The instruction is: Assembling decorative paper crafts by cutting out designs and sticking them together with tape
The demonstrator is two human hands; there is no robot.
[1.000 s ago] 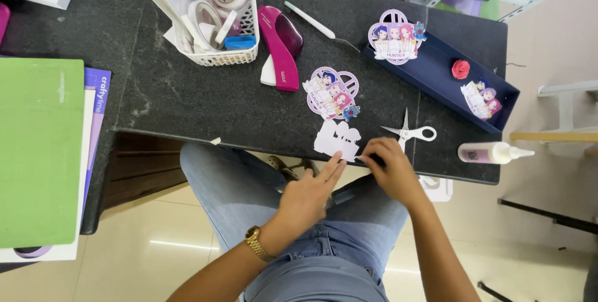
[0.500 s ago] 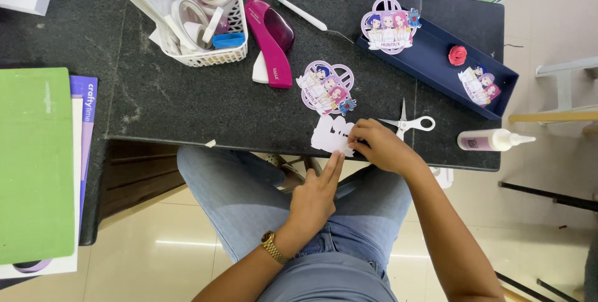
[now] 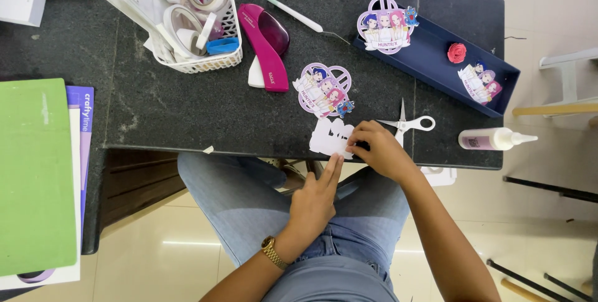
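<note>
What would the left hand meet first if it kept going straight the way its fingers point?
The left hand points up toward the table edge, so it would probably first meet the white paper cutout that the right hand presses down; its fingertips already seem to reach it.

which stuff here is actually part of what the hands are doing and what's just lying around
In use:
- white paper cutout at the table edge
- right hand, fingers on the cutout
- left hand, fingertips at its lower edge

Lying about:
- scissors, beside the right hand
- glue bottle
- pink stapler
- white basket of tape rolls
- navy tray
- green mat
</note>
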